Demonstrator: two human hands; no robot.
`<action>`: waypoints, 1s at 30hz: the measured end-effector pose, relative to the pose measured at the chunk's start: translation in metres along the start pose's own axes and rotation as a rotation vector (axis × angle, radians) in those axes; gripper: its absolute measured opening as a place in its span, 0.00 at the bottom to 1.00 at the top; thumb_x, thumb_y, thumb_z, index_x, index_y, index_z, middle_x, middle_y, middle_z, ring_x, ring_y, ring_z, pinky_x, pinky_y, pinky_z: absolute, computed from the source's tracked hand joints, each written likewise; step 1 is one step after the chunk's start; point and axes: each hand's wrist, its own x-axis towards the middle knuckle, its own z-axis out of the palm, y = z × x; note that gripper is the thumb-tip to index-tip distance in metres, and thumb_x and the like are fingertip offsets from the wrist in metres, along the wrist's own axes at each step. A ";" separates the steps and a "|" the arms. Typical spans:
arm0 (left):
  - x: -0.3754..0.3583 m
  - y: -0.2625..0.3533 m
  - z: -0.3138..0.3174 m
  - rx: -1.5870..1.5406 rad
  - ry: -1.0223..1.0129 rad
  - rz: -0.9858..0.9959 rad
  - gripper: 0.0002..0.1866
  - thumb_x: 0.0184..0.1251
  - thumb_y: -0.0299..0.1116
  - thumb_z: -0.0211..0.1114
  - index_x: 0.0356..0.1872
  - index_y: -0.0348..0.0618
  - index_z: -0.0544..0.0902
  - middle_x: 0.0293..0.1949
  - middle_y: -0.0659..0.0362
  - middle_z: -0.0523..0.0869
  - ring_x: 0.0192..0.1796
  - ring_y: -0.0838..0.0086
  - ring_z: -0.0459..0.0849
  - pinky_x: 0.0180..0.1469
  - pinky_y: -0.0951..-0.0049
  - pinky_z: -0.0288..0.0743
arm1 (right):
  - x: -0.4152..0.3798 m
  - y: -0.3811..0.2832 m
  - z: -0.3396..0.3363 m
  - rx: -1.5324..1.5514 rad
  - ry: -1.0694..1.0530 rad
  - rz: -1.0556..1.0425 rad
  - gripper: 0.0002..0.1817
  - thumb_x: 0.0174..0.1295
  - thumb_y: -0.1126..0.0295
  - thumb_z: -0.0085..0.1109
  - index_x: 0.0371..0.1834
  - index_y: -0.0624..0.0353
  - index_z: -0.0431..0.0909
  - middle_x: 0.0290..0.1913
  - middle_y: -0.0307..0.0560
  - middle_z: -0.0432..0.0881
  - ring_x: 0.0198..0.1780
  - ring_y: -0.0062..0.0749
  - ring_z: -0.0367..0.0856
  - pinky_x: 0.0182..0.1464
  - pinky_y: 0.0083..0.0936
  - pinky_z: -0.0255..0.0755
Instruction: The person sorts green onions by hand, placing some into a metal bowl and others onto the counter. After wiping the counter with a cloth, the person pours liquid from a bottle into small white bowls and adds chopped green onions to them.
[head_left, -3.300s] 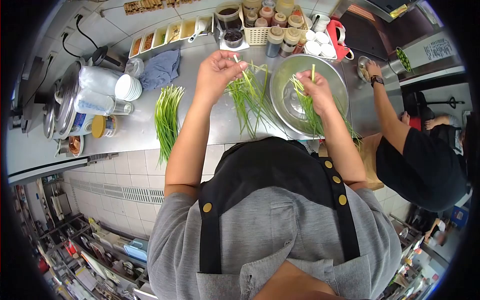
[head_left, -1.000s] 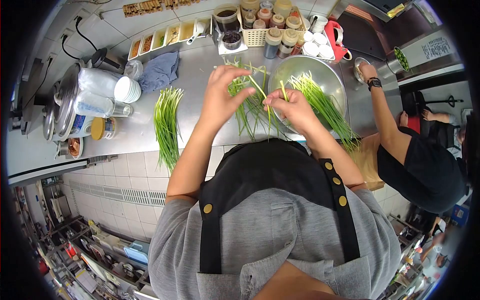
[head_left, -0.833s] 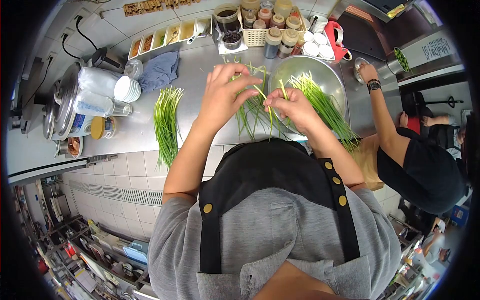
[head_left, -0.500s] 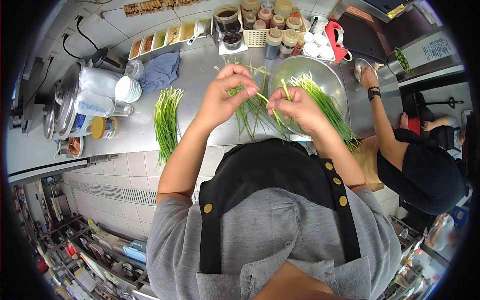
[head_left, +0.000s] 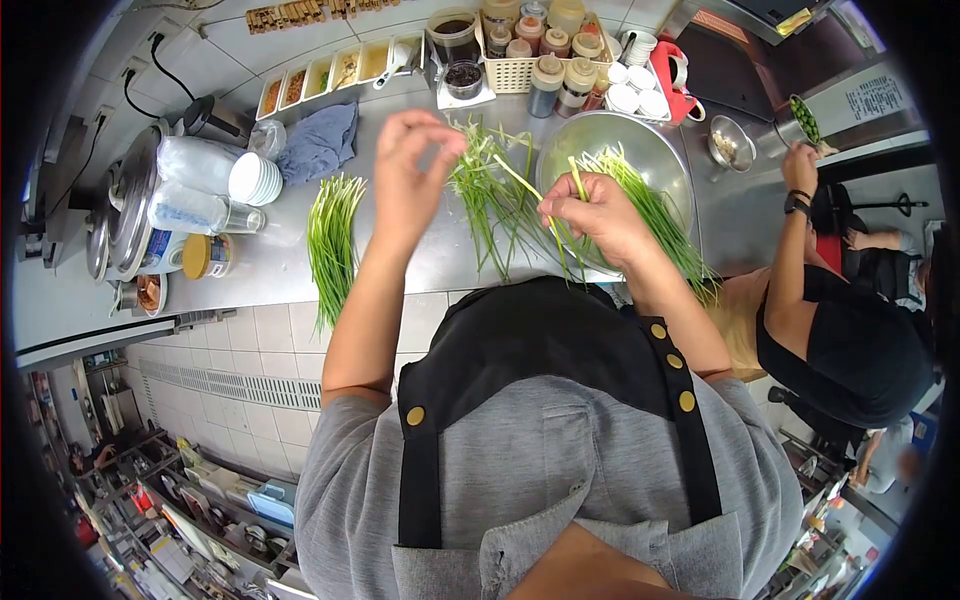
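In the head view my right hand [head_left: 590, 215] is closed around a few thin scallions [head_left: 518, 178], white ends up and green leaves hanging down. My left hand [head_left: 408, 165] is raised to the left of them, apart from the stalks, thumb and fingertips drawn together in a pinch. Its tips are blurred, so what they hold cannot be made out. Between my hands a loose heap of scallion trimmings [head_left: 490, 220] lies on the steel counter. Beside my right hand, a large metal bowl [head_left: 676, 165] holds a bunch of scallions [head_left: 650, 210]. A neat scallion bundle [head_left: 335, 235] lies on the left.
Along the back stand seasoning trays [head_left: 345, 68], a basket of sauce bottles [head_left: 512, 76] and a dark liquid container [head_left: 454, 42]. A blue cloth [head_left: 318, 145] and stacked white cups [head_left: 256, 178] are at left. A co-worker's arm [head_left: 795, 235] reaches in at right, near a small bowl [head_left: 732, 145].
My left hand has moved left and up, away from the scallions. My right hand keeps its hold in the same place. The co-worker's hand has left the small bowl and moved right.
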 end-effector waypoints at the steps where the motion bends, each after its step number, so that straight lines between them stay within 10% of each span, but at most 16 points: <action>1: -0.001 0.011 0.000 0.000 0.000 -0.002 0.08 0.55 0.29 0.71 0.36 0.44 0.84 0.41 0.59 0.78 0.45 0.69 0.77 0.47 0.71 0.69 | 0.002 0.002 0.000 0.008 0.004 -0.012 0.05 0.55 0.69 0.63 0.28 0.57 0.79 0.26 0.36 0.82 0.23 0.11 0.68 0.24 0.13 0.58; 10: -0.004 0.043 0.010 0.182 -0.220 0.405 0.10 0.48 0.30 0.73 0.33 0.49 0.84 0.40 0.63 0.78 0.46 0.66 0.76 0.49 0.64 0.63 | 0.004 -0.002 0.004 0.017 0.005 -0.032 0.04 0.55 0.70 0.62 0.28 0.58 0.80 0.25 0.37 0.82 0.23 0.11 0.68 0.24 0.13 0.58; 26: 0.001 -0.040 0.023 -0.052 0.095 -0.104 0.05 0.66 0.29 0.63 0.39 0.39 0.81 0.43 0.56 0.77 0.44 0.74 0.75 0.46 0.76 0.72 | -0.003 0.004 0.002 -0.018 0.066 -0.074 0.05 0.56 0.69 0.63 0.30 0.57 0.80 0.26 0.35 0.82 0.23 0.11 0.68 0.24 0.14 0.59; 30: -0.009 -0.019 0.036 -0.421 -0.284 -0.502 0.09 0.68 0.30 0.61 0.45 0.38 0.83 0.38 0.60 0.85 0.41 0.79 0.79 0.47 0.77 0.72 | 0.005 0.010 0.000 0.033 0.101 -0.032 0.06 0.58 0.69 0.63 0.33 0.59 0.82 0.27 0.35 0.83 0.24 0.10 0.69 0.24 0.12 0.58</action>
